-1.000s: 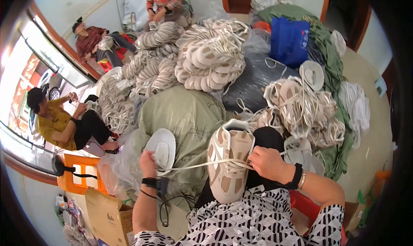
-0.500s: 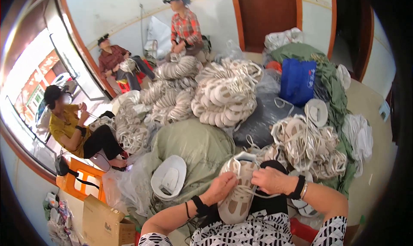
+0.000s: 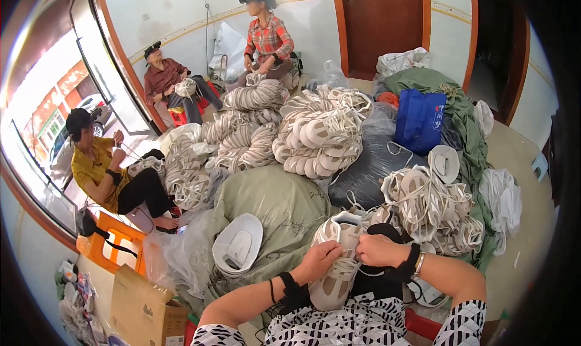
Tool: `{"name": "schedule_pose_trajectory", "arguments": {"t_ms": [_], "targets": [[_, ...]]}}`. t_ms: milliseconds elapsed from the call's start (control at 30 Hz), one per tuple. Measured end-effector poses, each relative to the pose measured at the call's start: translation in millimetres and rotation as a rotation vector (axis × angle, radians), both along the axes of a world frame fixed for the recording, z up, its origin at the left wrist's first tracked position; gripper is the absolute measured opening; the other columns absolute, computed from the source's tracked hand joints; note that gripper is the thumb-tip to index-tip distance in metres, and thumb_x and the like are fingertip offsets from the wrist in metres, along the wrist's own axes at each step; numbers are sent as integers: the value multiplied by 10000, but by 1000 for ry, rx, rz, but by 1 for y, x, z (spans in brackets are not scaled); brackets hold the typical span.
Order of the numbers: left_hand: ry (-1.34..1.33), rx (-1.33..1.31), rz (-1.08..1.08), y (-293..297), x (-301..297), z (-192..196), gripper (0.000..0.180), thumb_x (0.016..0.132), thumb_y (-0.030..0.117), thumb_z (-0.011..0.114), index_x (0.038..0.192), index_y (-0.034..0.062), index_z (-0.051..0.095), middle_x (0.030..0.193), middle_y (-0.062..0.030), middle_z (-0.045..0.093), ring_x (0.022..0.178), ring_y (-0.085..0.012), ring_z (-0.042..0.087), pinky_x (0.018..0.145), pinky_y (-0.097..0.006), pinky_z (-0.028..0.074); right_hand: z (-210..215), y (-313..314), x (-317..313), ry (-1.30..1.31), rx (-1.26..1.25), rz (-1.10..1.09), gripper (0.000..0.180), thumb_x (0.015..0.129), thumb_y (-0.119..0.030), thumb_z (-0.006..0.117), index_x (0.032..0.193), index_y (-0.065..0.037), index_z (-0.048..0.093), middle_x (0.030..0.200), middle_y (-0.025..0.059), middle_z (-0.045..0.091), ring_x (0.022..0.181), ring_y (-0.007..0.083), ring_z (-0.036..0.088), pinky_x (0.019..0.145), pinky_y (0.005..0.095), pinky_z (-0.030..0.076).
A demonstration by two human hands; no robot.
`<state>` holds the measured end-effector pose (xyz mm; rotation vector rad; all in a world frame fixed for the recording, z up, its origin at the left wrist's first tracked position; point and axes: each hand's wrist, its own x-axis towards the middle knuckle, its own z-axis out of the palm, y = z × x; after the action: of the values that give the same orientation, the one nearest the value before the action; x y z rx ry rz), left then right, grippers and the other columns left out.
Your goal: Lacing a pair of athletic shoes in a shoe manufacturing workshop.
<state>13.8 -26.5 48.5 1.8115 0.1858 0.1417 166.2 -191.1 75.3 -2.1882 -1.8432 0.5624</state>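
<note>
A beige and white shoe upper (image 3: 334,287) with a rounded toe lies across my lap, toe toward me. A pale shoelace (image 3: 346,265) crosses its front. On the left side of the lacing, my left hand (image 3: 319,260) is closed, thumb and fingers pinched on the lace. My right hand (image 3: 382,251) is closed at the opposite side, its fingertips at the upper eyelets and lace. The fingers hide the exact pinch points. Both wrists wear black bands.
Bundled shoe uppers (image 3: 318,131) are heaped ahead, with another laced pile (image 3: 420,201) at right. White shaped inserts (image 3: 237,243) rest on a green sack (image 3: 272,195). A cardboard box (image 3: 145,306) and orange stool (image 3: 106,243) stand left. Three people sit farther off.
My right hand has shifted slightly inward and up along the lacing. The lace stretch that showed below it is no longer visible. The whole view has tilted a little.
</note>
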Motion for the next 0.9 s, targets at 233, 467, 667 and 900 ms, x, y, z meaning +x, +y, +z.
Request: {"name": "schedule_pose_trajectory", "arguments": {"t_ms": [233, 467, 667, 900], "targets": [[-6, 72, -1, -7, -8, -17, 243, 967, 232, 520, 972, 6, 609, 806, -88, 605, 763, -165, 554, 720, -310, 464, 27, 12, -30, -135, -333, -62, 191, 751, -146, 567, 822, -8, 680, 907, 208, 633, 868, 375, 642, 684, 486, 509], [-39, -79, -44, -5, -9, -20, 218, 950, 243, 559, 973, 33, 615, 754, -42, 581, 716, -117, 508, 671, -286, 445, -11, -3, -27, -92, -45, -148, 188, 771, -169, 576, 830, -29, 686, 878, 206, 613, 795, 388, 638, 673, 458, 517], [12, 28, 5, 0, -3, -18, 239, 923, 257, 606, 964, 26, 649, 829, -56, 649, 749, -117, 569, 709, -288, 477, 55, 14, 20, 808, 625, -612, 111, 894, -109, 524, 873, -51, 616, 822, 75, 650, 779, 173, 632, 730, 306, 482], [-46, -27, 9, -10, -9, -17, 238, 904, 239, 634, 1005, 26, 668, 856, -75, 681, 764, -123, 599, 721, -288, 489, 16, -29, 28, 1426, 323, -956, 99, 918, -122, 537, 946, -27, 535, 619, 55, 551, 458, 162, 528, 495, 321, 509]]}}
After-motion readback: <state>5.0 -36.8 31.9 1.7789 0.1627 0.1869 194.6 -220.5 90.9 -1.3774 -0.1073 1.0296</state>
